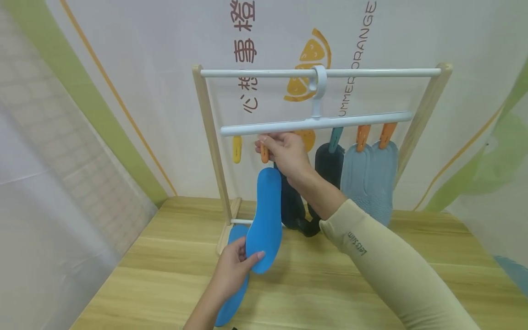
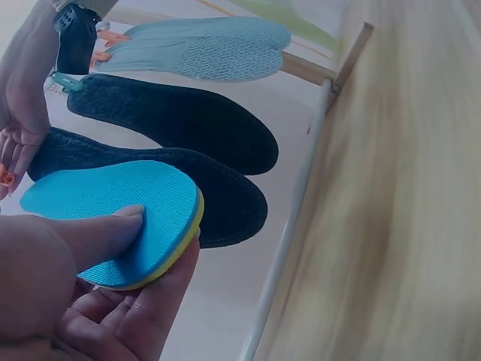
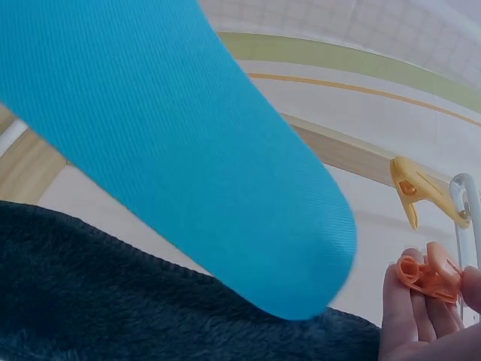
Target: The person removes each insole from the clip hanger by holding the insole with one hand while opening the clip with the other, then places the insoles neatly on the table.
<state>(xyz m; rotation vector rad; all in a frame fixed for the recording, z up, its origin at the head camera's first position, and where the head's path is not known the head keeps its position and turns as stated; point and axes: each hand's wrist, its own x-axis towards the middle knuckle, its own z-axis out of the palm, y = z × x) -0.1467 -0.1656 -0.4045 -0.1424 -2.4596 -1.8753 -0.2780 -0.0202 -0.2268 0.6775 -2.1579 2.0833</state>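
Note:
My left hand (image 1: 232, 270) pinches a blue insole (image 1: 267, 215) near its lower end, thumb on the blue face. A yellow underside shows along its edge in the left wrist view. The insole stands upright, its top end just below an orange clip (image 1: 264, 152) on the white hanger (image 1: 280, 126). My right hand (image 1: 288, 153) grips that clip between thumb and fingers. In the right wrist view, the insole's rounded end is apart from the clip (image 3: 430, 274). A second blue insole (image 1: 233, 305) lies on the table, partly hidden by my left hand.
Dark fuzzy insoles (image 2: 180, 124) and light blue-grey insoles (image 1: 371, 174) hang from clips. A yellow clip (image 1: 237, 149) hangs at the left. The hanger hooks over the top bar of a wooden-sided rack (image 1: 206, 119) on a wooden table (image 1: 156, 256), before a printed curtain (image 1: 165, 91).

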